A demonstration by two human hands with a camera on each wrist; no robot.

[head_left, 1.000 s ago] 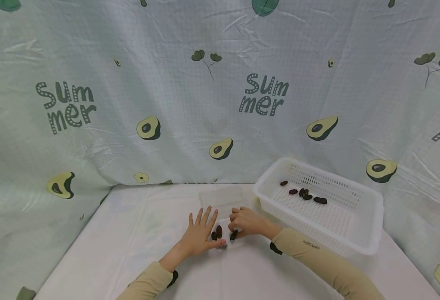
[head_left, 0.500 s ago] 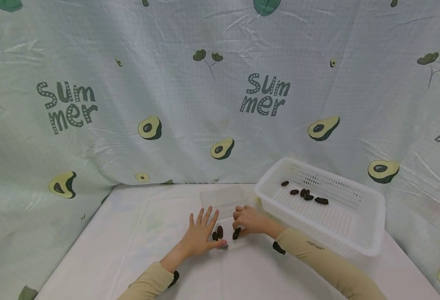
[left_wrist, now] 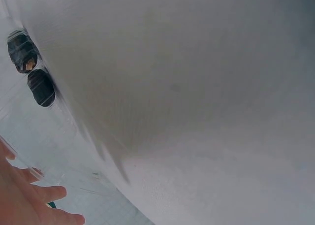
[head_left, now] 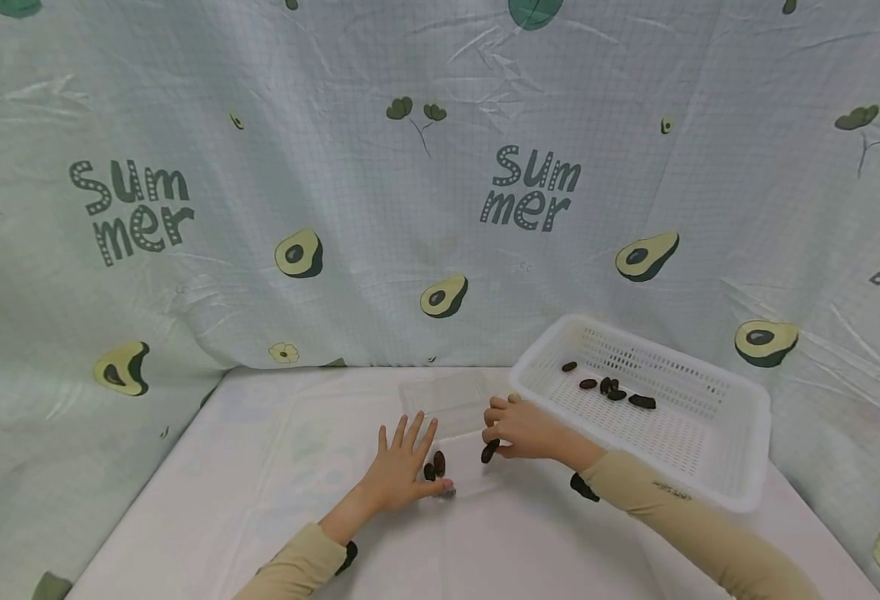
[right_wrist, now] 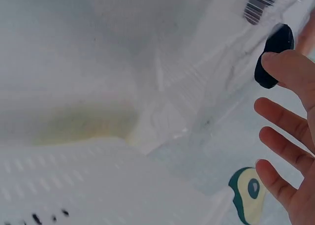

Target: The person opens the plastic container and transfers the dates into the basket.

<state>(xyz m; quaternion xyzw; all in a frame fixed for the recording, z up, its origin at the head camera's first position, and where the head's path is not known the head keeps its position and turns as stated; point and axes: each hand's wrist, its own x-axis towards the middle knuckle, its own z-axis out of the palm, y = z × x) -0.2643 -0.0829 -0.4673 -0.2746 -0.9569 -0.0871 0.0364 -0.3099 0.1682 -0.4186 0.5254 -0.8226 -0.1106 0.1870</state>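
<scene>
Left hand [head_left: 393, 475], fingers spread, has its thumb at the near edge of the box [head_left: 468, 477]; right hand [head_left: 524, 429] pinches a dark piece [head_left: 489, 452], basket [head_left: 665, 442] just beside; table [head_left: 215, 492] stretches leftward.

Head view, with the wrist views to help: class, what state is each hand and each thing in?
Left hand: fingers spread.
Right hand: pinching a date.
Held date: gripped, outside the basket.
Clear box: open.
Box dates: lying inside it.
White basket: upright, open-topped.
Basket dates: lying loose.
Printed cloth: hanging, creased.
</scene>
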